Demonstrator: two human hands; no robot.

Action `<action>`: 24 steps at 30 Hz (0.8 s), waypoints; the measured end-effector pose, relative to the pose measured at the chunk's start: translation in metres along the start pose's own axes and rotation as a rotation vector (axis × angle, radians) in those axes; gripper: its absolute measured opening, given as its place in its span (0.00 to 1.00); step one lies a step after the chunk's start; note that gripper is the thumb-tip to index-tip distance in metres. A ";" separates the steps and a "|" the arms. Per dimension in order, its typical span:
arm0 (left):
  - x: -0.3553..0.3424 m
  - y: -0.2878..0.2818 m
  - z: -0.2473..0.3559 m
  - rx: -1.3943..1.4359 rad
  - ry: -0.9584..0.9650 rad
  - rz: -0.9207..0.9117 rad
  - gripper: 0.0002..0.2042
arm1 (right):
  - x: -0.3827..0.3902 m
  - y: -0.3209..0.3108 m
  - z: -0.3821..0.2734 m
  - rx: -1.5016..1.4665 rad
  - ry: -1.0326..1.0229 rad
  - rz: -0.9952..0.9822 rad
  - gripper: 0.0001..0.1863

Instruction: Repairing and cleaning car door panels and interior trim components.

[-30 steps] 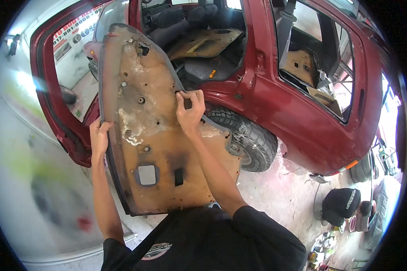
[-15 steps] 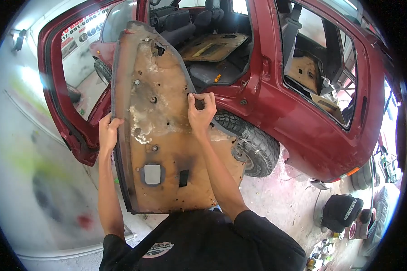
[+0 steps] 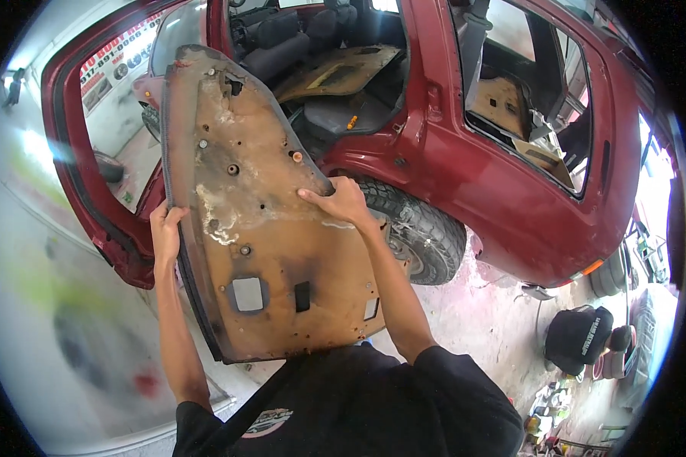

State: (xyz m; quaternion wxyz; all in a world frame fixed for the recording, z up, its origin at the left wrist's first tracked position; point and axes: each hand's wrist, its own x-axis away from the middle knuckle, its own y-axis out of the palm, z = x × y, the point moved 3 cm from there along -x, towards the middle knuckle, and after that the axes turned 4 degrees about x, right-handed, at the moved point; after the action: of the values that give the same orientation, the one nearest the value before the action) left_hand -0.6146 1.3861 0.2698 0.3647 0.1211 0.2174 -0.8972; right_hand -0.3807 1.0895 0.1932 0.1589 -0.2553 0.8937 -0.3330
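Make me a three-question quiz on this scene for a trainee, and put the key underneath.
1. Multiple choice: what do the left hand and right hand both hold?
A) a seat cushion
B) a brown interior trim panel
C) a seat belt
2. True or false: the black tire appears to the right of the held panel.
3. Fill the gap: a second brown panel lies inside the dark ____ vehicle.

Key: 1. B; 2. True; 3. red.
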 end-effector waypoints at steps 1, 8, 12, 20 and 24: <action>-0.001 -0.001 -0.003 -0.014 -0.002 0.007 0.12 | 0.002 0.001 -0.002 0.037 -0.002 0.071 0.44; -0.007 -0.008 0.004 -0.400 0.045 0.234 0.31 | 0.021 0.011 -0.008 0.115 0.067 0.298 0.43; 0.010 -0.048 0.084 -0.431 0.381 0.658 0.12 | 0.036 0.008 -0.014 0.069 0.102 0.310 0.38; 0.094 0.190 -0.001 -0.280 0.310 0.025 0.17 | 0.009 0.017 -0.002 0.118 0.103 0.224 0.38; 0.286 0.274 -0.061 0.051 0.192 -1.279 0.12 | 0.007 0.020 0.016 0.101 0.120 0.248 0.37</action>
State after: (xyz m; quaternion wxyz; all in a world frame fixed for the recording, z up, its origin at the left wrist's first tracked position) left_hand -0.6191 1.0678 0.0264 -0.2660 0.0562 0.2567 -0.9275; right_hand -0.3860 1.0898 0.1674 0.1577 -0.1140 0.9083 -0.3702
